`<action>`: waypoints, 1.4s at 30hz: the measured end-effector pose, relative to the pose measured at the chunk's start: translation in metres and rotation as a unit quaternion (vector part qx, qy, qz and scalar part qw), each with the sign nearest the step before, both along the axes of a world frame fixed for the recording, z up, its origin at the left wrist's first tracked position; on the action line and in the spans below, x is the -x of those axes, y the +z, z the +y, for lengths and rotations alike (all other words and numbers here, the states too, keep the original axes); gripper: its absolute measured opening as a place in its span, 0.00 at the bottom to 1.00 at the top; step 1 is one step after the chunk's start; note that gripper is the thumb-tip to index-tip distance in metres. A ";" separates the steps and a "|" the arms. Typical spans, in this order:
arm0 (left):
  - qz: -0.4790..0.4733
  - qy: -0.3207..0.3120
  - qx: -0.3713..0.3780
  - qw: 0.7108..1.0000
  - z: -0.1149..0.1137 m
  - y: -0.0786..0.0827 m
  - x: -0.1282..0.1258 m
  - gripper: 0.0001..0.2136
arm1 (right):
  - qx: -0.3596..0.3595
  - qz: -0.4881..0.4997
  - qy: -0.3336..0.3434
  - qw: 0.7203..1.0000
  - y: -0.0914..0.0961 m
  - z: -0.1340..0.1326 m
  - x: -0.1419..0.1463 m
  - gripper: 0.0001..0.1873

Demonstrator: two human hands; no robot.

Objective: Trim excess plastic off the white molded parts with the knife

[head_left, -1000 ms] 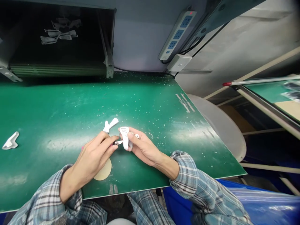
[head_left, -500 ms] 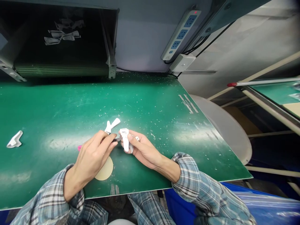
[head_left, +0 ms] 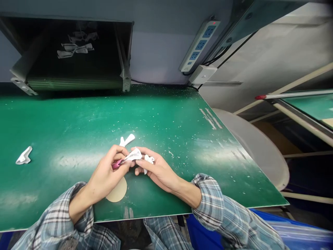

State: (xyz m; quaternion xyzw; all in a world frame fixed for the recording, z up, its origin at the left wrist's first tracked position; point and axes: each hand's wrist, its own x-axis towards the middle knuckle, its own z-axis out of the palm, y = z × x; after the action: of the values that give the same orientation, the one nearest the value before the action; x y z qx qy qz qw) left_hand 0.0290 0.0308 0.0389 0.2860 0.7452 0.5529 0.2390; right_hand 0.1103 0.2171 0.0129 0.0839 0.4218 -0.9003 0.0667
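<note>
As the two hands draw together over the green bench mat [head_left: 78, 118], the white plastic piece [head_left: 134, 155] is no longer standing upright in the right hand [head_left: 158, 170]; it now lies crumpled and sideways between both hands! The left hand [head_left: 108, 170] has curled nearly shut around a small pink-handled tool [head_left: 117, 164], and that handle has come into plain view, poking out toward the left. The tool's tip disappears into the white piece, so I can't tell what shape it has. The right hand is half closed, its thumb and fingers pinching the white piece from the far side, and a small white fragment [head_left: 149, 159] sits at its fingers, though I can't tell whether it's held or only touching. Just beyond the knuckles, a forked white strip [head_left: 127, 140] lies on the mat, not touching either hand. Under the left wrist sits a round tan disc [head_left: 117, 189], and far off to the left lies a white scrap [head_left: 24, 155]. Both plaid sleeves [head_left: 208, 198] stay rolled back at the wrists.
</note>
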 end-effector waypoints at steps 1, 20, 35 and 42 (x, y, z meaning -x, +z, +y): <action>0.005 0.020 -0.005 1.000 0.000 0.002 0.001 0.06 | 0.007 0.001 0.014 1.000 0.000 0.001 0.000 0.19; 0.352 0.003 0.102 0.930 -0.011 -0.012 0.008 0.12 | 0.098 -0.047 0.065 0.992 -0.003 0.005 0.000 0.20; 0.414 -0.028 0.194 0.889 -0.008 -0.010 0.003 0.23 | 0.071 -0.052 0.041 0.995 -0.002 0.002 -0.001 0.21; 0.420 -0.043 0.193 0.886 -0.008 -0.007 0.002 0.24 | 0.043 -0.031 0.044 0.998 0.002 0.003 0.000 0.19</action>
State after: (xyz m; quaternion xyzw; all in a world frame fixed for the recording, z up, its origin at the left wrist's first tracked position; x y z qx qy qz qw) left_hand 0.0266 0.0226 0.0314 0.4718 0.8547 0.2156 -0.0227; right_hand 0.1107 0.2199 0.0147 0.0904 0.3837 -0.9108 0.1226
